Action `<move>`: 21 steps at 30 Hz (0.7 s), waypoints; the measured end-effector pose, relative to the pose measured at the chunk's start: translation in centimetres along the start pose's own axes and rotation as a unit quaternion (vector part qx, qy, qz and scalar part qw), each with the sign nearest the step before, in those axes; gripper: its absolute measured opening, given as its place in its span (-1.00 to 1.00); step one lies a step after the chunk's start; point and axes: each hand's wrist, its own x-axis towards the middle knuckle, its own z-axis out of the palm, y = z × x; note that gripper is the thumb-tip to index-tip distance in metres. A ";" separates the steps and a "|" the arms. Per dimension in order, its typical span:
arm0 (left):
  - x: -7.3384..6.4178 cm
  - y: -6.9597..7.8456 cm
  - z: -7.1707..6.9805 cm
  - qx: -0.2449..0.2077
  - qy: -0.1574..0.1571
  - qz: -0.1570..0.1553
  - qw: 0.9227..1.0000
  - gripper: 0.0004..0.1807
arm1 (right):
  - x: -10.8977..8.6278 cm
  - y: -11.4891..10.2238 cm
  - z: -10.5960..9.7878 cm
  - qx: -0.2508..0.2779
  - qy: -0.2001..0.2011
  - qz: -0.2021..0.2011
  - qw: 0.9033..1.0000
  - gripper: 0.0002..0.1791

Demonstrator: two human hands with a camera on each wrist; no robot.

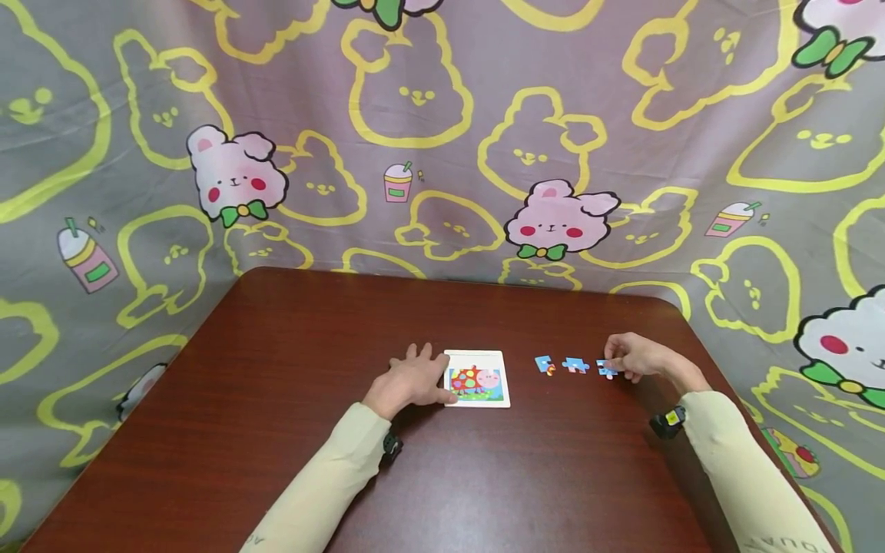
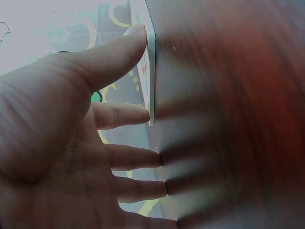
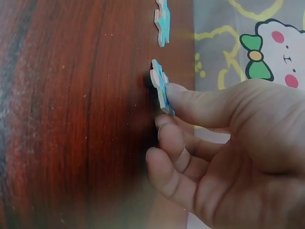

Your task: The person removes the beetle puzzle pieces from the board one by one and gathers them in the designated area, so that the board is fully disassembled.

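Head view | we are spreading our left grip (image 1: 413, 378) wide, touching a white square picture board (image 1: 478, 361) | we are pinching a flat blue jigsaw piece (image 1: 604, 369) in our right grip (image 1: 636, 356) | two blue pieces (image 1: 573, 365) are lying between, on the reddish-brown tabletop (image 1: 332, 322)

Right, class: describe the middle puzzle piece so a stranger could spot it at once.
On the dark brown table, look from the white-bordered picture board towards the right hand. Three small blue puzzle pieces line up there. You want the middle piece: it alone has a piece on either side, and no hand touches it.
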 end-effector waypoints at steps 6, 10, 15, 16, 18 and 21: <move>0.2 0.0 0.0 0.001 0.002 0.000 1.000 -0.11 | -0.3 0.0 -0.1 -0.022 0.013 0.005 1.000 -0.82; 0.2 -0.1 0.0 0.002 0.004 -0.002 1.000 -0.11 | -0.3 0.1 0.0 -0.027 0.022 0.010 0.999 -0.83; 0.2 0.0 0.0 0.002 0.002 -0.002 1.000 -0.11 | -0.2 0.1 -0.1 -0.017 0.015 0.004 1.000 -0.85; 0.2 0.0 0.0 0.002 0.001 -0.003 1.000 -0.11 | -0.3 0.1 -0.2 -0.019 0.020 -0.002 1.000 -0.86; 0.1 0.0 0.0 0.003 0.000 -0.002 1.000 -0.11 | -0.5 -0.1 -0.5 -0.027 0.041 -0.015 0.999 -0.89; 0.0 -0.1 0.0 0.002 0.001 -0.002 1.000 -0.12 | -1.0 -0.7 -1.3 -0.041 0.086 -0.034 0.995 -0.92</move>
